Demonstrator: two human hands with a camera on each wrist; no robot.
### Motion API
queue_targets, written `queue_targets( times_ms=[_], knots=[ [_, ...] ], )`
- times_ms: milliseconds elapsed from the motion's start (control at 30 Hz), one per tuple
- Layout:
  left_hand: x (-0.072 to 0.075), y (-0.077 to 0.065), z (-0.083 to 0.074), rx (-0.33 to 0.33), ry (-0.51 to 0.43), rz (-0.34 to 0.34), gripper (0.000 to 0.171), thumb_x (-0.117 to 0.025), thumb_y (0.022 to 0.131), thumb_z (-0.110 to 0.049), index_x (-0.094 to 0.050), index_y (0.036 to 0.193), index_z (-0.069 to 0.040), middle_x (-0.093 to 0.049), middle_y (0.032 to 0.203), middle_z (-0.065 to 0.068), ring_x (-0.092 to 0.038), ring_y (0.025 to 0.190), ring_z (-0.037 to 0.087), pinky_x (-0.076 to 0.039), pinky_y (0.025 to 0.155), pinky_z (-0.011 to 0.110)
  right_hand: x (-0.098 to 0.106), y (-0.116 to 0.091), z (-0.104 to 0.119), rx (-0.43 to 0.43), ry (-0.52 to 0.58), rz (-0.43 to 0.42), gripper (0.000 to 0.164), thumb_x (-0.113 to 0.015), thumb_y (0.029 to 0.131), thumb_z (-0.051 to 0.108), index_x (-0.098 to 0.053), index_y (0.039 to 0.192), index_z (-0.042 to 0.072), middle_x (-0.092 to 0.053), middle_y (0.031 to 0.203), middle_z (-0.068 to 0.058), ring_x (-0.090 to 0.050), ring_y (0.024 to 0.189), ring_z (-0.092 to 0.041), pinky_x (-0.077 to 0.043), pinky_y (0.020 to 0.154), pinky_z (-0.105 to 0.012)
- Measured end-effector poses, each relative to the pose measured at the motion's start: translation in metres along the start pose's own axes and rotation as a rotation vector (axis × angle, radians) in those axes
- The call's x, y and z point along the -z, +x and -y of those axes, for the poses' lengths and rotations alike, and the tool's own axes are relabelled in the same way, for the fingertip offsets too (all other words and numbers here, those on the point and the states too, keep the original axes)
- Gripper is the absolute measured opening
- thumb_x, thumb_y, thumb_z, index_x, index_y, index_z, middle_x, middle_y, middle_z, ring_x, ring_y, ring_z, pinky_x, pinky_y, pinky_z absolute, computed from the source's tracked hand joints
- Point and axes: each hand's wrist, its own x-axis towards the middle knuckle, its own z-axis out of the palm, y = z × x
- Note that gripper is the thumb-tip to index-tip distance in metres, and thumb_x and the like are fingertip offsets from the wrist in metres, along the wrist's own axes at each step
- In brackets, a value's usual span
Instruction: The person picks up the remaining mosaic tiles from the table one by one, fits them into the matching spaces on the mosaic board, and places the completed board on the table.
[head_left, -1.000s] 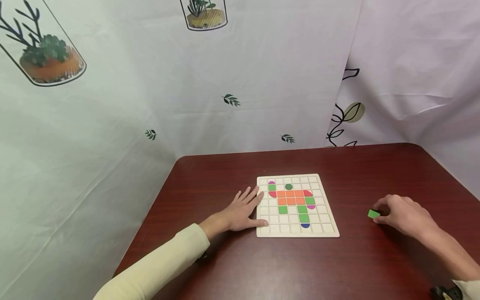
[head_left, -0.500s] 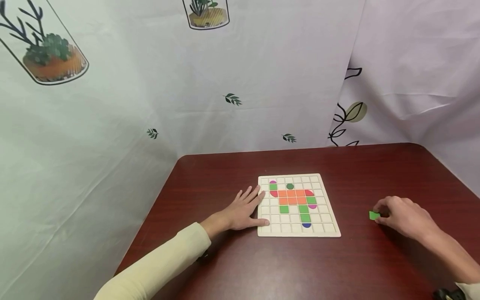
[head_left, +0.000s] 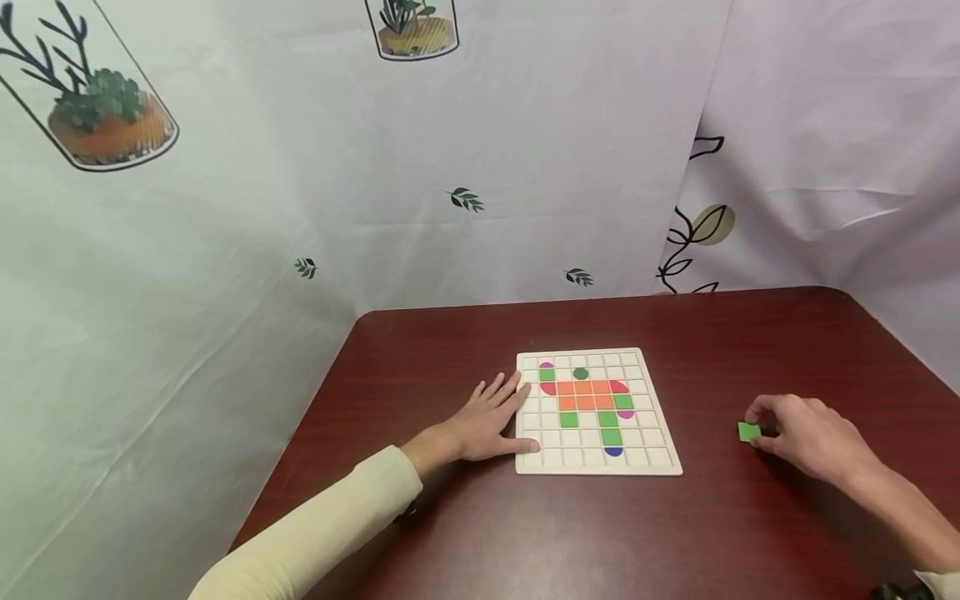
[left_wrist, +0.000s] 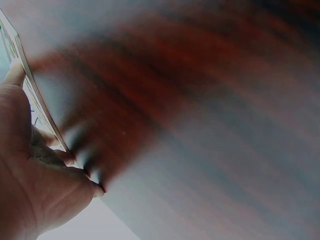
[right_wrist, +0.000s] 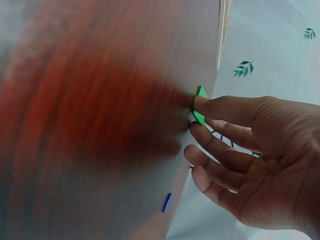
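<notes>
A pale grid board [head_left: 652, 457] lies on the table, with orange, green, pink, red and blue tiles in several of its cells. My left hand [head_left: 487, 423] rests on the board's left edge, fingers spread and thumb over the lower left cells. In the left wrist view, that hand [left_wrist: 45, 170] is seen along the board's rim [left_wrist: 37, 95]. Well to the right of the board, my right hand [head_left: 813, 437] pinches a green square tile [head_left: 748, 432] low over the tabletop. Thumb and fingertips hold the tile [right_wrist: 201, 119] in the right wrist view; whether it touches the table is unclear.
The dark red-brown table [head_left: 570, 533] has rounded far corners. A small blue piece [right_wrist: 166, 202] lies on it in the right wrist view, beyond the fingers. A white curtain [head_left: 495, 133] printed with plants hangs behind and at the sides.
In the right hand the green tile has turned slightly, from tilted to more level. The head view has shifted a little; the left hand stays on the board.
</notes>
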Motion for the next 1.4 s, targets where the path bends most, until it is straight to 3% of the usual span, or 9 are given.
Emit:
queue_targets(
  times_ms=[267, 667, 1000, 1400],
  knots=[
    [-0.001, 0.0, 0.001, -0.003, -0.004, -0.004, 0.101, -0.055, 0.099, -0.075, -0.016, 0.173, -0.019, -0.003, 0.179, 0.007, -0.002, 0.164, 0.033, -0.007, 0.128, 0.059, -0.003, -0.003, 0.0, 0.011, -0.001, -0.033, 0.02, -0.088, 0.082, 0.006, -0.074, 0.095, 0.009, -0.071, 0.084, 0.0, -0.063, 0.073, -0.019, -0.046, 0.057, -0.043],
    [-0.001, 0.0, 0.001, 0.003, -0.002, -0.006, 0.101, -0.055, 0.098, -0.075, -0.016, 0.173, -0.019, -0.003, 0.179, 0.007, -0.003, 0.164, 0.034, -0.008, 0.128, 0.06, -0.004, -0.006, 0.001, 0.024, -0.012, -0.073, 0.021, -0.09, 0.081, 0.007, -0.074, 0.092, 0.015, -0.074, 0.086, -0.002, -0.068, 0.076, -0.023, -0.047, 0.055, -0.044],
    [-0.001, -0.001, 0.001, 0.004, 0.004, -0.005, 0.102, -0.055, 0.098, -0.076, -0.016, 0.173, -0.018, -0.003, 0.179, 0.007, -0.003, 0.164, 0.035, -0.008, 0.128, 0.06, -0.004, -0.01, 0.004, 0.028, -0.019, -0.134, 0.019, -0.088, 0.084, 0.007, -0.073, 0.088, 0.018, -0.069, 0.082, 0.001, -0.054, 0.066, -0.017, -0.04, 0.052, -0.039],
    [-0.002, 0.0, 0.001, -0.001, -0.004, -0.006, 0.102, -0.055, 0.098, -0.076, -0.015, 0.173, -0.018, -0.003, 0.179, 0.007, -0.003, 0.164, 0.034, -0.008, 0.128, 0.06, -0.003, -0.01, 0.006, 0.059, -0.02, -0.165, 0.017, -0.086, 0.085, 0.006, -0.076, 0.087, 0.019, -0.071, 0.082, 0.003, -0.051, 0.065, -0.016, -0.04, 0.052, -0.039]
  ],
)
